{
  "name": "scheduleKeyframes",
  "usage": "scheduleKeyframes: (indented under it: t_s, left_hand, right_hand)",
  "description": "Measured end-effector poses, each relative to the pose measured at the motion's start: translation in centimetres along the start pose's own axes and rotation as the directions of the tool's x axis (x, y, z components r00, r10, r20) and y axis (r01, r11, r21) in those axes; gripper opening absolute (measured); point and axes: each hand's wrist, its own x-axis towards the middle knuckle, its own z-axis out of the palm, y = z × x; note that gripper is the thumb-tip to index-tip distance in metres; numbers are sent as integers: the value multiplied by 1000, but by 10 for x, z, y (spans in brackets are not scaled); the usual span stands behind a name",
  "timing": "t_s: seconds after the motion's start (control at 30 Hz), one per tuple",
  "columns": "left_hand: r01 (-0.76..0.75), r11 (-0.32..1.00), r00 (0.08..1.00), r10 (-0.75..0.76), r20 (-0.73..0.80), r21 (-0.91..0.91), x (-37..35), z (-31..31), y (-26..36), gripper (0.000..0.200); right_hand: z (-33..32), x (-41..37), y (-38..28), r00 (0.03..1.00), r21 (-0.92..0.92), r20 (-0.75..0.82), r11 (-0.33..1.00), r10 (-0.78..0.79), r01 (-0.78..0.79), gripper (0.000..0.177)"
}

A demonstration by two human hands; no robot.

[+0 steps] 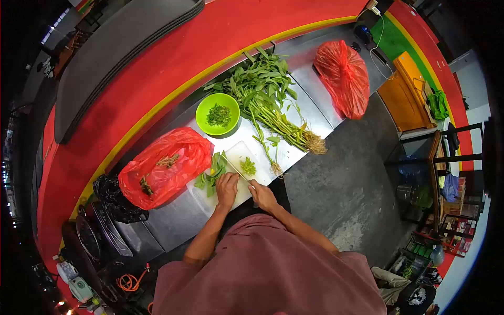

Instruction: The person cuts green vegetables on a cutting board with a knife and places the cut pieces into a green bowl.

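On the white cutting board [239, 153], my left hand [227, 190] presses down on a bunch of leafy greens [212, 173], its fingers curled together. My right hand [261, 194] is closed round the handle of a knife [234, 166], whose thin blade points up and left between the leaves and a small pile of chopped green pieces [248, 166]. Behind the board stands a green bowl [201, 112] with chopped leaves inside. A large bundle of greens with roots [278, 118] lies on the metal table to the right of the bowl.
An open red plastic bag [191, 147] with root scraps lies left of the board, beside a black bag [113, 197]. A tied red bag [344, 79] sits at the far right of the table [315, 107]. A red wall [126, 100] runs behind.
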Motion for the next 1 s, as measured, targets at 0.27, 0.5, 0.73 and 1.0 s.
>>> scheduleKeyframes:
  t_s: [0.27, 0.5, 0.73, 1.0]
  left_hand:
    - [-9, 1000, 1000, 9, 14, 24, -7, 4, -6, 18]
    - [-6, 1000, 1000, 6, 6, -13, -7, 3, -6, 18]
    - [6, 1000, 1000, -6, -6, 6, -4, 2, -2, 15]
    - [10, 1000, 1000, -10, 11, 26, 3, 2, 1, 13]
  right_hand:
    - [-5, 3, -5, 1000, -42, -12, 999, -7, 6, 22]
    - [-5, 3, -8, 1000, -96, -5, 995, -4, 3, 23]
    - [-6, 6, -6, 1000, -128, -11, 992, -23, 22, 23]
    - [-13, -1, -7, 999, -60, 25, 997, 42, -40, 26]
